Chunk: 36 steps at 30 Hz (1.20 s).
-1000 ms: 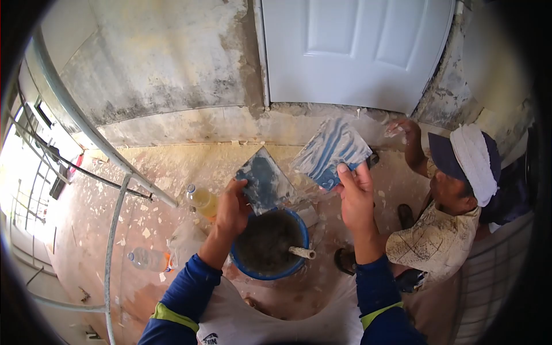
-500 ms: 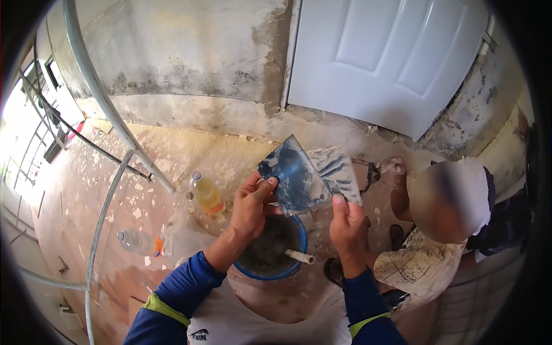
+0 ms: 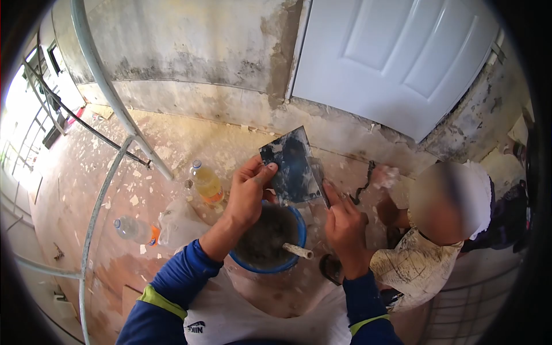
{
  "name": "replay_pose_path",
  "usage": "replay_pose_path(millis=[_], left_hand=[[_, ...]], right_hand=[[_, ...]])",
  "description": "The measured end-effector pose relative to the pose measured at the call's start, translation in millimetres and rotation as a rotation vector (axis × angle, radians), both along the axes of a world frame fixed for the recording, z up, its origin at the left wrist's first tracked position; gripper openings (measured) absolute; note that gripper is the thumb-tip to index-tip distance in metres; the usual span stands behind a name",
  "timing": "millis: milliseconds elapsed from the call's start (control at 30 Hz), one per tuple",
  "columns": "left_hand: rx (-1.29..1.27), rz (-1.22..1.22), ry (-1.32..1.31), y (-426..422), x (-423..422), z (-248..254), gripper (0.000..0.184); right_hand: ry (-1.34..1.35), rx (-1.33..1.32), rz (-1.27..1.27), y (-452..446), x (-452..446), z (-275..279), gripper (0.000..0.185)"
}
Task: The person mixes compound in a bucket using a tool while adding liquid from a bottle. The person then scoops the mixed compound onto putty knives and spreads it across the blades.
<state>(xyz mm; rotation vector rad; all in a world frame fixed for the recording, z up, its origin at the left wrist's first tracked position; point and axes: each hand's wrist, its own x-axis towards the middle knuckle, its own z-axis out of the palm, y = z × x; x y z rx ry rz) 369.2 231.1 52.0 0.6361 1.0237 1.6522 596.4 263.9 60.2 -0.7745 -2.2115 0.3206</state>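
Observation:
My left hand (image 3: 251,187) is closed on the edge of a flat blue putty spreader (image 3: 291,167), a square plate smeared with whitish paste. Close to its right side is a second flat putty spreader (image 3: 319,181), seen nearly edge-on and pinched in my right hand (image 3: 345,227). The two plates meet or overlap at that side; whether they touch I cannot tell. Below them stands a blue-rimmed bucket (image 3: 303,227) of grey material, with a pale, crusted stick (image 3: 297,250) leaning out over its rim.
A person (image 3: 414,264) crouches close on the right. A bottle of yellow liquid (image 3: 207,183), a clear bottle (image 3: 133,229) and a plastic bag (image 3: 179,223) are on the flake-strewn floor. Metal scaffold tubing (image 3: 106,86) rises at left. A white door (image 3: 391,57) is set in the stained wall.
The right-hand spreader has turned from face-on to nearly edge-on and moved left against the other plate's side. The left-hand spreader has tilted slightly. The crouching person's hand has shifted a little.

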Motion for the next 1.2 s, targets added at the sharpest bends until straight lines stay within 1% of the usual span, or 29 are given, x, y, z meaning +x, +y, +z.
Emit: replay_pose_path(millis=[133, 267, 333, 433, 533, 633, 667, 733, 800, 833, 933, 1033, 1067, 1167, 1200], left_hand=[[0.001, -0.003, 0.007, 2, 3, -2, 0.013], [0.024, -0.028, 0.024, 5, 3, -7, 0.020], [0.020, -0.037, 0.025, 6, 3, -7, 0.020], [0.012, -0.008, 0.002, 6, 3, -3, 0.017], [0.026, 0.014, -0.026, 3, 2, 8, 0.017], [0.014, 0.007, -0.043, -1, 0, 3, 0.016], [-0.003, -0.005, -0.067, -2, 2, 2, 0.016], [-0.025, -0.035, -0.081, -7, 9, -4, 0.016], [-0.038, -0.061, -0.053, -9, 18, -15, 0.017], [-0.032, -0.035, -0.045, -9, 21, -20, 0.017], [-0.023, 0.044, -0.034, -8, 24, -25, 0.017], [-0.033, 0.086, -0.023, -8, 17, -19, 0.017], [-0.040, 0.082, -0.030, -9, 15, -19, 0.017], [-0.044, 0.080, -0.050, -8, 5, -19, 0.016], [-0.037, 0.085, -0.055, -7, 2, -18, 0.016]], right_hand=[[-0.003, 0.076, -0.023, 7, 1, -14, 0.051], [-0.043, 0.044, -0.079, 13, 9, -22, 0.051], [-0.063, 0.051, -0.098, 15, 10, -24, 0.052], [-0.090, -0.009, -0.155, 16, 13, -32, 0.048], [-0.168, -0.168, -0.220, 20, 17, -42, 0.036], [0.569, -0.751, -0.092, 32, 8, -70, 0.030], [0.677, -0.814, -0.061, 34, 12, -72, 0.030], [0.894, -0.935, -0.001, 25, 5, -37, 0.030], [1.004, -0.939, 0.030, 21, 4, -32, 0.028], [1.060, -0.944, 0.050, 20, 2, -31, 0.027], [0.779, -0.733, 0.006, 11, -1, -35, 0.024], [0.425, -0.456, -0.033, 3, -3, -40, 0.024], [0.270, -0.330, -0.063, 6, 7, -48, 0.021], [0.223, -0.240, -0.062, -1, 1, -35, 0.018], [0.191, -0.256, -0.052, -1, 1, -36, 0.017]])
